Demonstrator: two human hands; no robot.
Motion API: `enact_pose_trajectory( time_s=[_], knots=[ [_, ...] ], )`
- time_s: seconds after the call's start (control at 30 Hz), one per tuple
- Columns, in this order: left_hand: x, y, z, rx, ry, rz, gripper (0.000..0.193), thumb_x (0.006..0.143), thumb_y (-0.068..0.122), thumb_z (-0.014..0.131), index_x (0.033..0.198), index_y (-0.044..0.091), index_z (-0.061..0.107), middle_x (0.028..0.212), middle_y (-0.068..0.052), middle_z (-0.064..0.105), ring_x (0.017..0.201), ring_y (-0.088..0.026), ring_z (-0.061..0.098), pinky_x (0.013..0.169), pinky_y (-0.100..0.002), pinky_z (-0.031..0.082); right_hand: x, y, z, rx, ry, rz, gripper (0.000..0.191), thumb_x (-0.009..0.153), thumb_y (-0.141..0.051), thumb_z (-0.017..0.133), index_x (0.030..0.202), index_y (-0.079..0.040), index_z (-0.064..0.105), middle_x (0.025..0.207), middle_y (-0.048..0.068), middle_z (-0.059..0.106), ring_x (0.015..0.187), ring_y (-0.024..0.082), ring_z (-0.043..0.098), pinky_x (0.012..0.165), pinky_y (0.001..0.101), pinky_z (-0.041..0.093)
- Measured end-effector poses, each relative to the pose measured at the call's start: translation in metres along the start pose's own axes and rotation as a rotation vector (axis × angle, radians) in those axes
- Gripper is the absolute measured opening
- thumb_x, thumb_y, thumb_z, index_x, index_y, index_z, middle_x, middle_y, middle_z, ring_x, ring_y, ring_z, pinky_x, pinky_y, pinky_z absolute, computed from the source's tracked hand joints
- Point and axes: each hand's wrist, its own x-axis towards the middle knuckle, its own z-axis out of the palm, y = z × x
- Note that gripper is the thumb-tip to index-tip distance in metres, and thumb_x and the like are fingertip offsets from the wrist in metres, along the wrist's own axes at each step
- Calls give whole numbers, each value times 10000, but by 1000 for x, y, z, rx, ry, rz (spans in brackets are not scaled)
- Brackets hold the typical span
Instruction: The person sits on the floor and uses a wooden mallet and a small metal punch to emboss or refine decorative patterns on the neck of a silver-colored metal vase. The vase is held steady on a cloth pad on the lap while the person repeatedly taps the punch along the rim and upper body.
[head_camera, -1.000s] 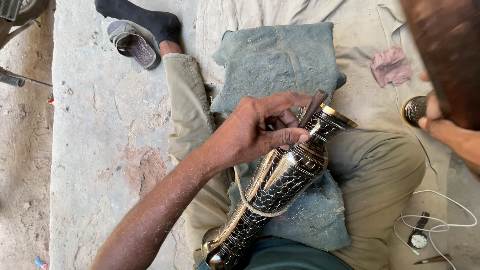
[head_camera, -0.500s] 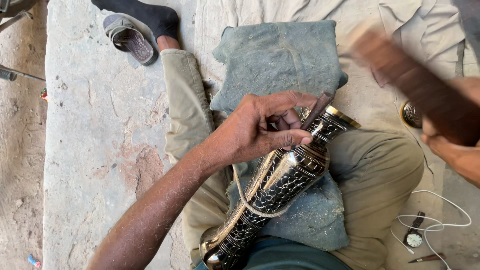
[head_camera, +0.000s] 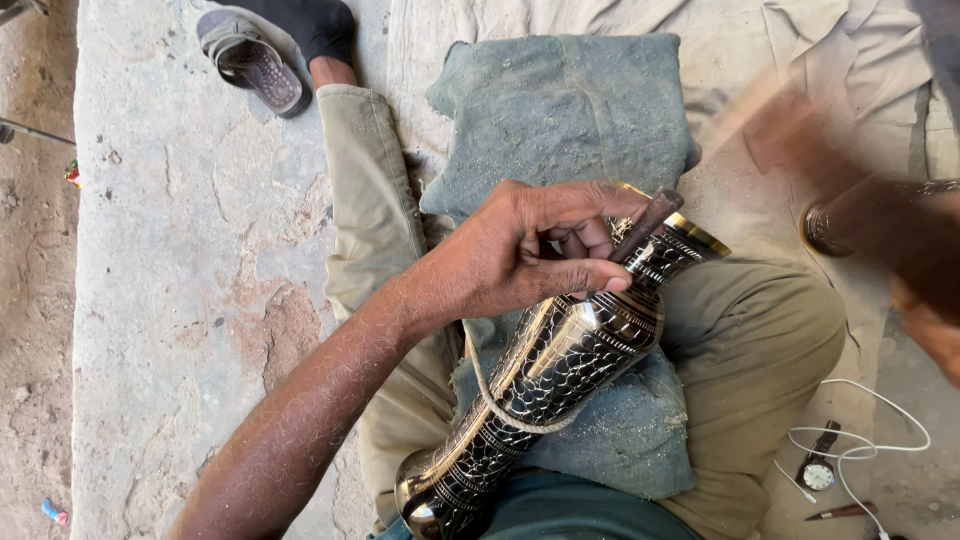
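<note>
Black-lacquered brass, the tall engraved vase (head_camera: 560, 370) is lying diagonally across the lap at frame centre, its neck reaching right of centre. The left hand (head_camera: 520, 255) is pinching a slim chisel (head_camera: 645, 212) against its neck; keeping that tip steady matters. The right hand (head_camera: 880, 235), upper right, is blurring, grip unclear.

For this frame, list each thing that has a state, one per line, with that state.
Left hand: pinching a thin chisel against the vase.
Chisel: tilted, tip at the vase neck.
Right hand: motion-blurred, grip unclear.
Engraved black vase: lying tilted across the lap, cord looped around it.
Cord: looped round the vase body.
Green cushion: flat, dusted with filings.
Wristwatch: lying on the ground.
Sandal: lying by the foot.
</note>
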Motion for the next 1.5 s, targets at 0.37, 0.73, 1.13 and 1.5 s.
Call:
enact_pose_trajectory(
  time_s=[0.37, 0.73, 1.13, 1.5],
  knots=[
    [-2, -5, 0, -9, -14, 12, 537, 954, 305, 777, 1441, 159, 608, 849, 40, 744, 749, -52, 686, 645, -252, 591, -6, 4, -2, -5, 8, 20, 518, 920, 13, 734, 1391, 53, 522, 930, 148, 641, 787, 222, 669, 808, 332, 572],
    [0, -11, -7, -161, 23, -92, 512, 967, 282, 758, 1407, 83, 587, 915, -46, 784, 808, -92, 767, 704, -273, 679, 20, -2, -10, -10, 3, -66, 498, 931, 1, 731, 1378, 54, 518, 931, 154, 638, 785, 226, 668, 803, 333, 572],
    [2, -10, -3, -151, 40, -83, 577, 942, 264, 778, 1451, 85, 573, 846, -20, 768, 756, -66, 741, 687, -252, 641, 52, -3, -6, -38, -29, -113, 477, 944, -13, 728, 1365, 56, 515, 932, 161, 636, 782, 230, 667, 798, 333, 572],
    [-1, -10, -4, -167, 21, 10, 574, 973, 240, 787, 1484, 88, 575, 833, -9, 746, 773, -53, 679, 684, -240, 566, 50, 18, -3, -13, -24, -85, 458, 956, -26, 725, 1352, 58, 511, 933, 168, 634, 779, 234, 666, 793, 334, 572]
  ],
)
